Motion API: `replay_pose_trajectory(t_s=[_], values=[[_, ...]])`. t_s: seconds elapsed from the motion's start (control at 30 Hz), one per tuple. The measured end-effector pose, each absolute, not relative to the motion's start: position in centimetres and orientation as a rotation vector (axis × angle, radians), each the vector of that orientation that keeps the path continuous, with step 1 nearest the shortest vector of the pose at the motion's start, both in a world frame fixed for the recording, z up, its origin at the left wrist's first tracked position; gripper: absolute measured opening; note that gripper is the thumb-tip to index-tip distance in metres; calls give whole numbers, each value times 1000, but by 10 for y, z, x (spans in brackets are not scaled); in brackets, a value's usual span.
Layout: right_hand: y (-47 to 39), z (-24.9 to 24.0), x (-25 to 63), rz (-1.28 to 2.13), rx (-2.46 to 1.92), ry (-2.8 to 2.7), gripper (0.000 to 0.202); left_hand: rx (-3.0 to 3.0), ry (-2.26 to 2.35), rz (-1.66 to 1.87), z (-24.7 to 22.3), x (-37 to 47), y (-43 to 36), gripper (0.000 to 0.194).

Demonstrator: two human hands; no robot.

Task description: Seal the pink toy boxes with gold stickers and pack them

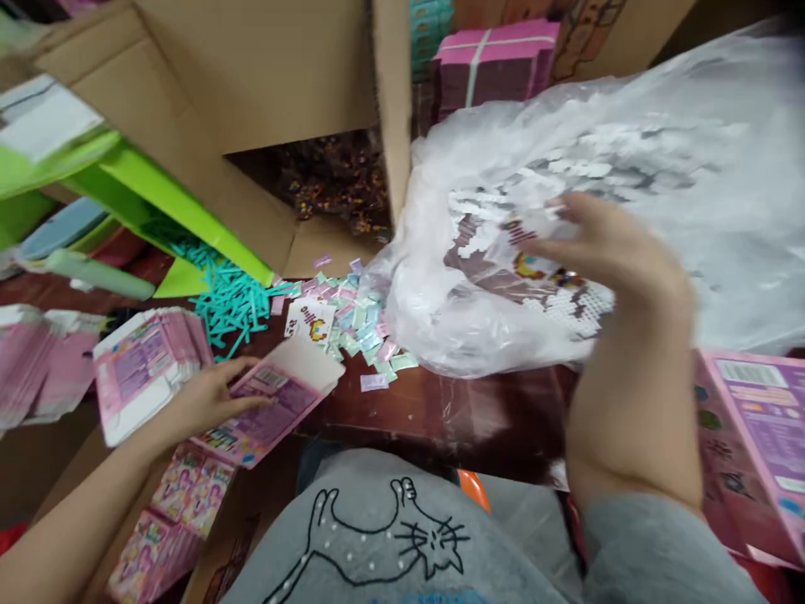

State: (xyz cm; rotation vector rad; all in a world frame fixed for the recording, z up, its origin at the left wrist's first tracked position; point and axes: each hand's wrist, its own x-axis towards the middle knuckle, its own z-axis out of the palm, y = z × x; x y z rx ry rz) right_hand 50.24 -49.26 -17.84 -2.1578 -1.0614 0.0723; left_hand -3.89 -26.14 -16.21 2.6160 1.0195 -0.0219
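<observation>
My left hand (220,394) grips a pink and purple carton (277,403), its white end flap standing open toward the middle of the table. Over the large clear plastic bag (433,327), my right hand (604,239) is blurred by motion. Its fingers close on a printed card (525,262) with a colourful picture, and small dark beads show just below. White pegboards (572,310) lie inside the bag. A similar printed card (311,320) rests on the table by a pile of small pastel sachets (361,315).
Teal sticks (232,302) spill from a green bin (189,218). A cardboard box (270,75) holds bead packets (340,180). Stacked flat cartons (151,352) lie at left, filled pink boxes (169,520) below. Another pink carton (755,436) is at right; a strapped pink stack (496,63) stands behind.
</observation>
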Motion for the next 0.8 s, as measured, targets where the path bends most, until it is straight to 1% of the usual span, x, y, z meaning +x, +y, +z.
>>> replay_pose_trajectory(t_s=[0.07, 0.13, 0.2, 0.27, 0.33, 0.4, 0.47, 0.6, 0.63, 0.7, 0.73, 0.8], values=[[-506, -155, 457, -111, -1786, -1222, 62, 2426, 1106, 130, -161, -32, -295, 62], [-503, -140, 399, -134, -1561, -1403, 57, 2276, 1034, 291, -172, -18, -327, 67], [-489, -134, 335, -77, -1624, -1579, 46, 2152, 954, 395, -190, -3, -351, 61], [-473, -138, 282, -88, -1791, -1768, 34, 2041, 935, 533, -206, 5, -367, 56], [-460, -144, 249, -136, -1889, -1949, 25, 1953, 961, 673, -216, 4, -375, 53], [-453, -148, 240, -137, -1905, -2092, 22, 1942, 972, 740, -217, -4, -378, 51], [-443, -145, 245, -28, -1846, -2266, 23, 2002, 916, 703, -213, -16, -378, 50], [-408, -133, 247, 572, -1414, -2842, 15, 2036, 704, 570, -210, -31, -372, 52], [-398, -131, 244, 661, -1357, -2927, 13, 2028, 677, 553, -213, -32, -369, 52], [-384, -129, 239, 690, -1402, -2935, 21, 1993, 691, 567, -224, -34, -364, 52], [-381, -128, 238, 647, -1431, -2861, 30, 1949, 726, 609, -232, -35, -361, 52], [-384, -127, 241, 455, -1392, -2610, 50, 1801, 799, 731, -249, -38, -356, 56]])
